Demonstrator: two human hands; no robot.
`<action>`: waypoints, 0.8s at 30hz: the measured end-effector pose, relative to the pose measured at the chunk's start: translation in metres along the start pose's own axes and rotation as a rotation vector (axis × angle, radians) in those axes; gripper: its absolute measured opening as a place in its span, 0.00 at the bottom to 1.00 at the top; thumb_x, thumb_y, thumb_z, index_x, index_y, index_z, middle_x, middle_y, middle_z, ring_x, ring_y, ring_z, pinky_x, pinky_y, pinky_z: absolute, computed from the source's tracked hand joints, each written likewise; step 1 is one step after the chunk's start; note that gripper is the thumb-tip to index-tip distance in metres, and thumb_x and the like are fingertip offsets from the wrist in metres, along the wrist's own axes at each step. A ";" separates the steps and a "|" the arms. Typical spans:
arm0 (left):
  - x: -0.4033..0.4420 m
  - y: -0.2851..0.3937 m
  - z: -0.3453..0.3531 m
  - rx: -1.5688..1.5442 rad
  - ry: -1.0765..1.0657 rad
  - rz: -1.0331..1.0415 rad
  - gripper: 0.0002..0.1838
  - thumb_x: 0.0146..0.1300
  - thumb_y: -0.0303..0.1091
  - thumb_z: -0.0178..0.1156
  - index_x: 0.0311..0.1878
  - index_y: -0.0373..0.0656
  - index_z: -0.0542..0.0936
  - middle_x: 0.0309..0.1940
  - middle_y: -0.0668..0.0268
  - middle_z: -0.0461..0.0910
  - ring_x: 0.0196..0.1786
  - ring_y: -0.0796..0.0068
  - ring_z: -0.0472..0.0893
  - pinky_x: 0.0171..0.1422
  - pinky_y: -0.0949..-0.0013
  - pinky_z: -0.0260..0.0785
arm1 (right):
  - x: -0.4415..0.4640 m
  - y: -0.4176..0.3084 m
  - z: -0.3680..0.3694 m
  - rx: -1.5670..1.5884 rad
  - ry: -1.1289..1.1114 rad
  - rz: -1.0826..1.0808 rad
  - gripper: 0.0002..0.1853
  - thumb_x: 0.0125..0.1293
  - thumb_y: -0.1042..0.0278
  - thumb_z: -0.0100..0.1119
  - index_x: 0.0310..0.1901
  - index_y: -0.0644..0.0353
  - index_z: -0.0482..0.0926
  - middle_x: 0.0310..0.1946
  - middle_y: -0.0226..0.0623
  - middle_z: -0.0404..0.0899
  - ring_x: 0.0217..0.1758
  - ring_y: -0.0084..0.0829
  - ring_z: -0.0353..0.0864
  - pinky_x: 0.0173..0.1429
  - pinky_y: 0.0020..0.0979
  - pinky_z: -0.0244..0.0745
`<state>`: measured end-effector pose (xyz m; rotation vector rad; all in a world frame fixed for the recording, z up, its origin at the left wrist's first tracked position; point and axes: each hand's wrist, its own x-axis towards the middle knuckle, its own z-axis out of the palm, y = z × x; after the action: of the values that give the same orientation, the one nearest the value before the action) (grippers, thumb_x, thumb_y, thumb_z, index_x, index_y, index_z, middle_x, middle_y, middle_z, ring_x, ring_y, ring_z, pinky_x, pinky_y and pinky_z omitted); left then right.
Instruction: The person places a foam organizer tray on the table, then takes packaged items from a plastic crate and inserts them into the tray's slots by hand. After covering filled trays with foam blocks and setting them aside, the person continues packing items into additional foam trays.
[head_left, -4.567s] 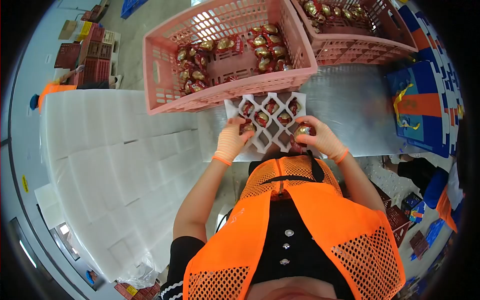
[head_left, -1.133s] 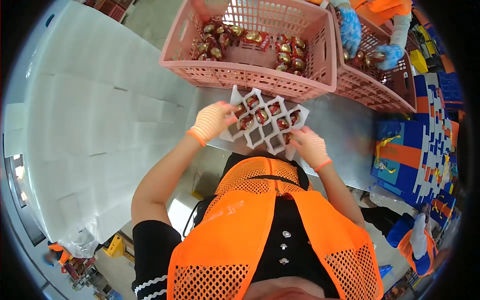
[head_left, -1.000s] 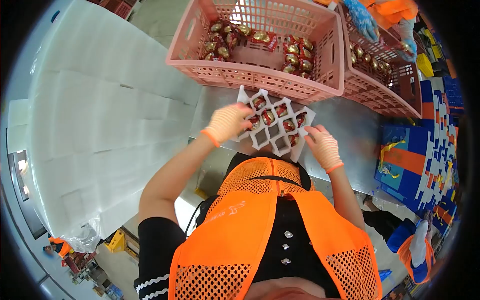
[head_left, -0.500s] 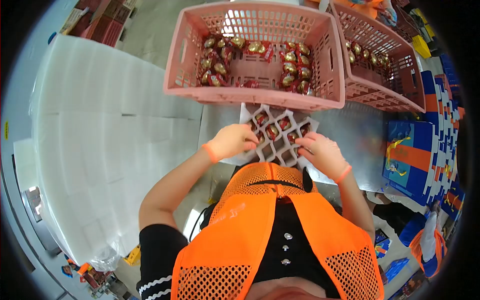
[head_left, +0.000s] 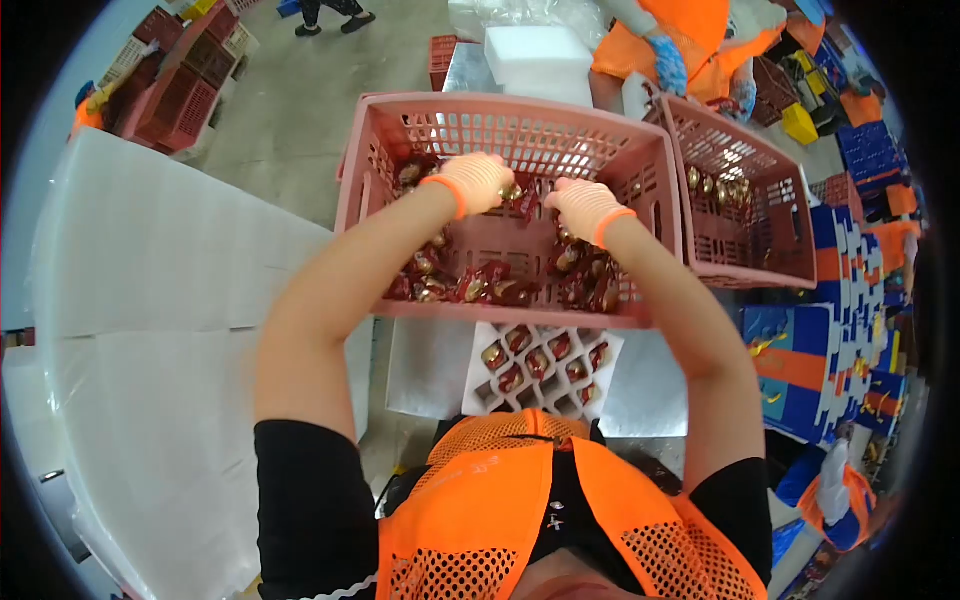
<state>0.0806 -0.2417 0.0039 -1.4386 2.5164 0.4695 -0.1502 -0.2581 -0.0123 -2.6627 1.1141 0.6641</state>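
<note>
Both gloved hands are inside the large pink crate [head_left: 520,318]. The fingers of my left hand [head_left: 472,184] are closed at a gold-and-red wrapped piece [head_left: 512,191] near the crate's back. Opposite it, my right hand [head_left: 587,209] has its fingers curled together; what they hold is hidden. More wrapped pieces [head_left: 490,283] lie along the crate's sides and front. In front of my body, a white divided tray [head_left: 478,372] holds several round gold-and-red pieces [head_left: 537,362] in its cells; some front cells hold nothing.
A second pink crate [head_left: 745,270] with wrapped pieces stands to the right. White foam sheets [head_left: 180,400] form a tall stack at left. Blue-and-orange boxes [head_left: 795,365] are piled at right. A co-worker in an orange vest [head_left: 690,30] is behind the crates. The metal table [head_left: 640,385] supports the tray.
Both hands have left the tray and moved forward into the large crate. My view has tilted up, so crates and tray appear lower.
</note>
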 end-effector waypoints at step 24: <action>-0.134 0.069 -0.060 -1.273 0.113 -0.068 0.27 0.58 0.40 0.71 0.59 0.40 0.79 0.37 0.69 0.81 0.34 0.84 0.77 0.36 0.75 0.72 | -0.097 -0.007 -0.018 1.096 0.428 0.001 0.24 0.66 0.65 0.67 0.61 0.65 0.75 0.43 0.32 0.83 0.42 0.19 0.77 0.46 0.27 0.77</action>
<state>0.0873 -0.1245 0.1153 -1.8313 2.1764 2.2727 -0.1993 -0.1977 0.0488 -1.8288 1.0959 -0.4637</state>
